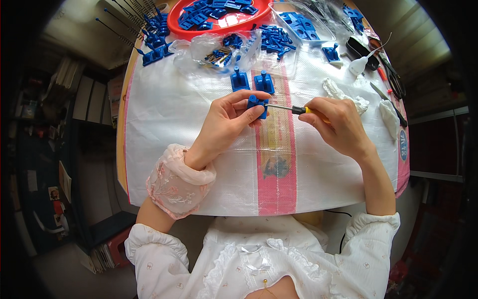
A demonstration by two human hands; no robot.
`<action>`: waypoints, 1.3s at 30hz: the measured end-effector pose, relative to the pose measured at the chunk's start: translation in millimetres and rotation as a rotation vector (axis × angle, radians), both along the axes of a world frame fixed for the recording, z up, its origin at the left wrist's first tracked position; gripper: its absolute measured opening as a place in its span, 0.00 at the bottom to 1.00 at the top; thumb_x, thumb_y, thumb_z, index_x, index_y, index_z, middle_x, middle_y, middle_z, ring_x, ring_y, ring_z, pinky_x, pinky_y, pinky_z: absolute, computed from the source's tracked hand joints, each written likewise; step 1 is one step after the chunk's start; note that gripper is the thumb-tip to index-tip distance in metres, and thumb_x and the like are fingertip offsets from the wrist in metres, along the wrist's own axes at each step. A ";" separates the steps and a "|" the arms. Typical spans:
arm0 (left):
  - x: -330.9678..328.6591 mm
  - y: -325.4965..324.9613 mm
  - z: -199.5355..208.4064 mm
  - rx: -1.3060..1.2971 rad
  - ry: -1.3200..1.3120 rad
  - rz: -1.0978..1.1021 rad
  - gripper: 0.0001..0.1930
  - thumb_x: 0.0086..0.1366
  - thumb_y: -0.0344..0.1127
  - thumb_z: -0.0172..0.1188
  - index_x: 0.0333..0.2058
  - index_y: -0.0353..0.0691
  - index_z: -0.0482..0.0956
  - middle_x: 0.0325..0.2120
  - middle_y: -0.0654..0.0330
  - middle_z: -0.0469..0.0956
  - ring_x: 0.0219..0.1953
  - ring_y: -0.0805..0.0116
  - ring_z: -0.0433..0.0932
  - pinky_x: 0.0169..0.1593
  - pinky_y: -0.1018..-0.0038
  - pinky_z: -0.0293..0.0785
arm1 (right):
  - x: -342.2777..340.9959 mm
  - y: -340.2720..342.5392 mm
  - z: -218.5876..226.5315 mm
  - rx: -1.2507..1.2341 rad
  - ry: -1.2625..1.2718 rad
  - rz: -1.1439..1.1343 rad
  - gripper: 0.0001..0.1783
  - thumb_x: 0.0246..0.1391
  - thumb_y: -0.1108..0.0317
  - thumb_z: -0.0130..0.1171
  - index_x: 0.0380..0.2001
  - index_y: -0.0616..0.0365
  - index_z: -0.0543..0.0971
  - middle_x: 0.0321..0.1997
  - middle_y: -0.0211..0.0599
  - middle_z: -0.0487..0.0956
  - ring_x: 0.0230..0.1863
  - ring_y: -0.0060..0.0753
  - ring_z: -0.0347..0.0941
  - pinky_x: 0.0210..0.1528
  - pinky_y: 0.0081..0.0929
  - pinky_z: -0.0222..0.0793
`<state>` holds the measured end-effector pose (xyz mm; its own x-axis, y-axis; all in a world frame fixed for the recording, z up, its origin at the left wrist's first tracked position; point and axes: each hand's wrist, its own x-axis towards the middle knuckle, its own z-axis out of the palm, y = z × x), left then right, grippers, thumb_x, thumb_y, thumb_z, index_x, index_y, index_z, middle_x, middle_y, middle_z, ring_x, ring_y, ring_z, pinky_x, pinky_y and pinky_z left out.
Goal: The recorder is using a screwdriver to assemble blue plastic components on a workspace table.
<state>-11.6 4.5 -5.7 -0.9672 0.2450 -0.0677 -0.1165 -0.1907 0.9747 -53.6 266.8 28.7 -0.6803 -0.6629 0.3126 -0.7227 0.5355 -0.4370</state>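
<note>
Between the fingers of my left hand (pixel 226 122) is a small blue plastic part (pixel 256 102), held up over the middle of the table. My right hand (pixel 336 124) is closed round the black and yellow handle of a screwdriver (pixel 300 110). Its thin metal shaft points left, and the tip meets the blue part; the exact contact is too small to make out. Just beyond my left fingers stand two blue assembled pieces (pixel 239 79), each a flat base with an upright knob.
A red basin (pixel 172 20) of blue plates stands at the back, beside a clear tray (pixel 332 37). Clear bags hold brass-coloured screws (pixel 219 57) and blue parts. On the right lie a white squeeze bottle (pixel 357 66), scissors (pixel 394 82), a knife (pixel 398 112) and crumpled tissue (pixel 343 92).
</note>
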 end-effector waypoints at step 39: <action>0.8 0.0 -1.3 -0.003 0.015 0.005 0.14 0.68 0.31 0.63 0.51 0.37 0.80 0.37 0.61 0.84 0.36 0.80 0.80 0.39 0.84 0.78 | 0.2 -1.9 -1.2 0.016 -0.024 0.015 0.14 0.60 0.63 0.63 0.25 0.60 0.76 0.16 0.41 0.72 0.17 0.42 0.69 0.23 0.36 0.61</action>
